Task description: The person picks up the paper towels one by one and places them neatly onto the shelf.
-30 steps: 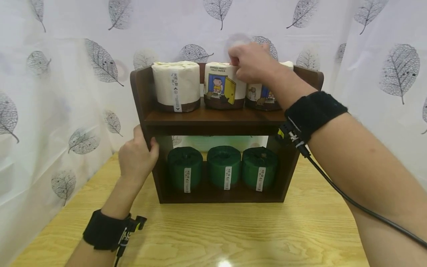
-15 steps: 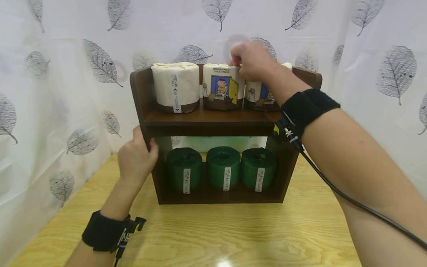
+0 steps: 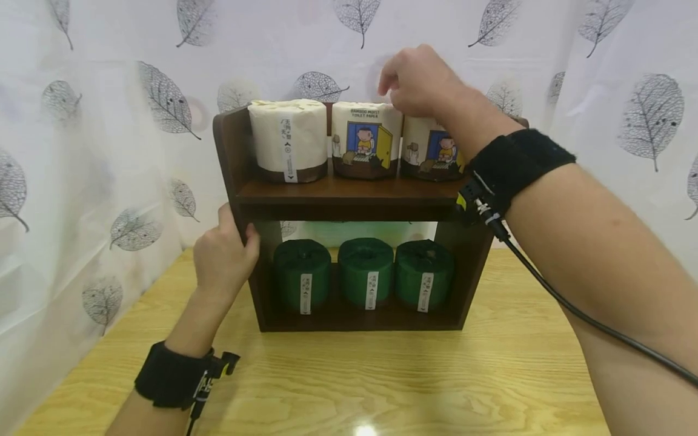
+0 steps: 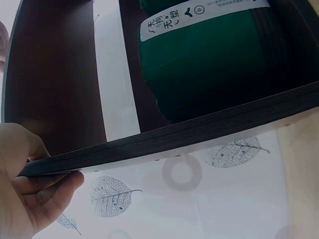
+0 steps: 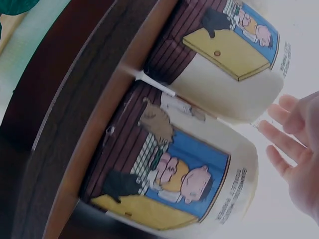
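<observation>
A dark brown two-tier shelf (image 3: pixel 349 209) stands on the table. My left hand (image 3: pixel 223 254) grips its left side panel, the thumb inside and the fingers outside, as the left wrist view shows too. On the upper tier are a cream toilet roll (image 3: pixel 289 139) with a white label, a middle toilet roll (image 3: pixel 364 142) with a cartoon facing forward, and a right toilet roll (image 3: pixel 431 148) partly behind my right arm. My right hand (image 3: pixel 420 82) hovers just above the middle and right rolls, fingers loosely bent around nothing. In the right wrist view its fingertips (image 5: pixel 274 154) are apart from the rolls.
Three green wrapped rolls (image 3: pixel 365 272) stand in a row on the lower tier. Behind the shelf hangs a white leaf-print curtain (image 3: pixel 262 36). A black cable (image 3: pixel 578 333) runs along my right forearm. The wooden table (image 3: pixel 349 381) extends in front.
My right hand held the top of the middle toilet roll, which turned slightly until its cartoon shifted right. Now the hand has let go and risen. The left hand has stayed put.
</observation>
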